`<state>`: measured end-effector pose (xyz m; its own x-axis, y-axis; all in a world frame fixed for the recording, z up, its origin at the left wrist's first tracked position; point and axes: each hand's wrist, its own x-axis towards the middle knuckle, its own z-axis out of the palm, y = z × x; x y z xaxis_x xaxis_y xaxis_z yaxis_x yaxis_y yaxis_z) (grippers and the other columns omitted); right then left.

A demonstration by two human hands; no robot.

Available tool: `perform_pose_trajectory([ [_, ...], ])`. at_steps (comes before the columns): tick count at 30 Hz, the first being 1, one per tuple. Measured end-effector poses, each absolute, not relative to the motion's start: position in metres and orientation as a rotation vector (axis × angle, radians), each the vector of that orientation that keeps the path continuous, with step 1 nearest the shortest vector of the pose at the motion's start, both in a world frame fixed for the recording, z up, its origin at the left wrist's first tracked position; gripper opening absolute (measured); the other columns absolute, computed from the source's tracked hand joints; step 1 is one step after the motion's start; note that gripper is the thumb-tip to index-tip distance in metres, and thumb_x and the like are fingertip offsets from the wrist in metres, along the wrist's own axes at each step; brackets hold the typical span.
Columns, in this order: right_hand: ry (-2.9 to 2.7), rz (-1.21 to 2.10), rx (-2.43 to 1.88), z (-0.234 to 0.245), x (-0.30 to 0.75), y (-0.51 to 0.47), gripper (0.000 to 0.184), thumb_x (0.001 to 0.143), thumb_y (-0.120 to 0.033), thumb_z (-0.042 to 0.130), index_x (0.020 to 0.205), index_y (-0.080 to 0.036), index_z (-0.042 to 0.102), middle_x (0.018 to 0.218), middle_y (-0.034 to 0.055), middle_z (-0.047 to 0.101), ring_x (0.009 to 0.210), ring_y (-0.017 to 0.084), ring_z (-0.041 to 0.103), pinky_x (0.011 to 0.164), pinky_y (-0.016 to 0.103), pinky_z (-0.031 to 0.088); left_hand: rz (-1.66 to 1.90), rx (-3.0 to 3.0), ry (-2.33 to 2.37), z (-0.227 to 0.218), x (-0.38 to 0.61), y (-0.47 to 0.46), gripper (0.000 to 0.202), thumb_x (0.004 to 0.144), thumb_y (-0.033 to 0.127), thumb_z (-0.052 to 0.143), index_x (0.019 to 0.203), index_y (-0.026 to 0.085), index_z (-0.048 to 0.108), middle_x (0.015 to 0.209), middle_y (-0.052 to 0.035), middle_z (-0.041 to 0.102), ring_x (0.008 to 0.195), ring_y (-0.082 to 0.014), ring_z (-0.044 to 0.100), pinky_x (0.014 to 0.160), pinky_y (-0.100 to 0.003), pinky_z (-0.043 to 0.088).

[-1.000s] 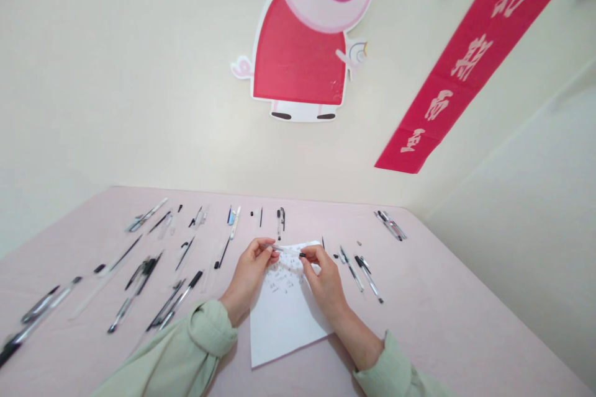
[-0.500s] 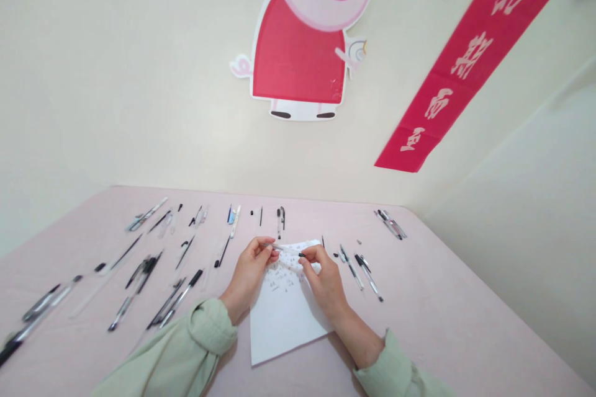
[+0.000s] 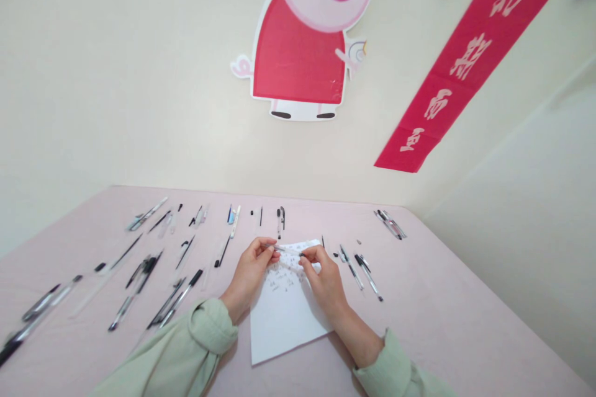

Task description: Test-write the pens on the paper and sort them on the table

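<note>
Between my two hands, above a sheet of white paper (image 3: 285,325), is a slim clear pen barrel (image 3: 288,250) lying nearly level. My left hand (image 3: 251,268) pinches its left end with thumb and fingers. At the dark right end, my right hand (image 3: 323,279) is closed in a pinch; whether that dark piece is a cap or a plug is too small to tell. Small handwritten marks cover the upper part of the paper, and my hands hide some of them.
Pens, refills and caps lie spread over the pink table cover (image 3: 447,322). On the left are several pen parts, among them a black-capped pen (image 3: 181,298). Two pens (image 3: 370,278) lie right of the paper, and a pen bundle (image 3: 390,224) sits at the far right. A wall stands behind.
</note>
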<state>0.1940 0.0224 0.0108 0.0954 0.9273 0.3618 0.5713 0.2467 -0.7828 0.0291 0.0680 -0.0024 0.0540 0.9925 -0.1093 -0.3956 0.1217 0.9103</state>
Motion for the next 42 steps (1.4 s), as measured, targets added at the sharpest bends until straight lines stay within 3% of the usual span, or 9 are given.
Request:
perform_pose_trajectory([
  [5, -1.625, 0.493, -1.445, 0.0097, 0.1947, 0.0225, 0.011, 0.089, -0.028, 0.048, 0.084, -0.022, 0.055, 0.075, 0.0007, 0.065, 0.071, 0.016, 0.063, 0.067, 0.026, 0.044, 1.273, 0.844, 0.942, -0.001, 0.0301, 0.068, 0.028, 0.064, 0.033, 0.074, 0.084, 0.016, 0.064, 0.077, -0.0007, 0.064, 0.069, -0.0121, 0.062, 0.07, -0.026, 0.051],
  [10, -1.661, 0.524, -1.53, 0.0091, 0.1954, 0.0234, 0.03, 0.095, -0.032, 0.036, 0.069, -0.023, 0.047, 0.059, -0.0033, 0.055, 0.058, 0.014, 0.055, 0.059, 0.024, 0.038, 1.27, 0.866, 0.946, -0.0002, 0.0296, 0.0673, 0.026, 0.065, 0.031, 0.075, 0.084, 0.017, 0.065, 0.075, -0.0008, 0.065, 0.068, -0.013, 0.063, 0.069, -0.027, 0.051],
  [16, -1.689, 0.471, -1.459, 0.0115, 0.1938, 0.0222, 0.011, 0.09, -0.03, 0.046, 0.084, -0.022, 0.049, 0.075, -0.0014, 0.056, 0.07, 0.016, 0.056, 0.066, 0.025, 0.04, 1.272, 0.855, 0.948, 0.0004, 0.0296, 0.0669, 0.024, 0.067, 0.03, 0.073, 0.085, 0.016, 0.065, 0.077, -0.0013, 0.066, 0.07, -0.0132, 0.063, 0.07, -0.027, 0.051],
  [22, -1.73, 0.497, -1.538, 0.0092, 0.195, 0.0238, 0.03, 0.095, -0.032, 0.035, 0.068, -0.023, 0.045, 0.059, -0.0035, 0.049, 0.056, 0.015, 0.051, 0.057, 0.025, 0.035, 1.267, 0.851, 0.935, -0.0005, 0.0298, 0.0669, 0.027, 0.064, 0.032, 0.075, 0.084, 0.017, 0.065, 0.076, -0.0011, 0.065, 0.069, -0.013, 0.062, 0.07, -0.027, 0.051],
  [28, -1.715, 0.425, -1.459, 0.0096, 0.195, 0.0231, 0.013, 0.089, -0.029, 0.046, 0.079, -0.022, 0.05, 0.07, -0.0021, 0.055, 0.066, 0.015, 0.055, 0.063, 0.025, 0.039, 1.262, 0.857, 0.942, -0.0023, 0.0295, 0.0677, 0.025, 0.066, 0.031, 0.074, 0.084, 0.017, 0.065, 0.075, -0.0011, 0.065, 0.069, -0.013, 0.062, 0.07, -0.027, 0.051],
  [33, -1.756, 0.494, -1.558, 0.0098, 0.1947, 0.0225, 0.029, 0.094, -0.031, 0.037, 0.068, -0.023, 0.046, 0.058, -0.0033, 0.05, 0.056, 0.015, 0.051, 0.056, 0.025, 0.035, 1.253, 0.874, 0.946, -0.0031, 0.0298, 0.0685, 0.025, 0.066, 0.031, 0.073, 0.085, 0.017, 0.064, 0.077, -0.001, 0.065, 0.069, -0.0129, 0.063, 0.07, -0.027, 0.051],
  [38, -1.727, 0.456, -1.499, 0.011, 0.1944, 0.0214, 0.014, 0.089, -0.03, 0.046, 0.077, -0.022, 0.048, 0.068, -0.0029, 0.054, 0.064, 0.015, 0.054, 0.062, 0.024, 0.037, 1.247, 0.877, 0.949, -0.0021, 0.0292, 0.0675, 0.024, 0.067, 0.031, 0.072, 0.085, 0.017, 0.064, 0.076, -0.001, 0.065, 0.07, -0.0131, 0.062, 0.072, -0.028, 0.051],
  [42, -1.763, 0.496, -1.546, 0.0096, 0.1951, 0.0218, 0.024, 0.093, -0.03, 0.039, 0.072, -0.023, 0.045, 0.062, -0.0031, 0.05, 0.061, 0.015, 0.052, 0.061, 0.025, 0.036, 1.239, 0.888, 0.958, -0.0009, 0.0284, 0.0667, 0.023, 0.068, 0.03, 0.071, 0.085, 0.017, 0.064, 0.077, -0.0012, 0.065, 0.071, -0.0131, 0.063, 0.072, -0.027, 0.051],
])
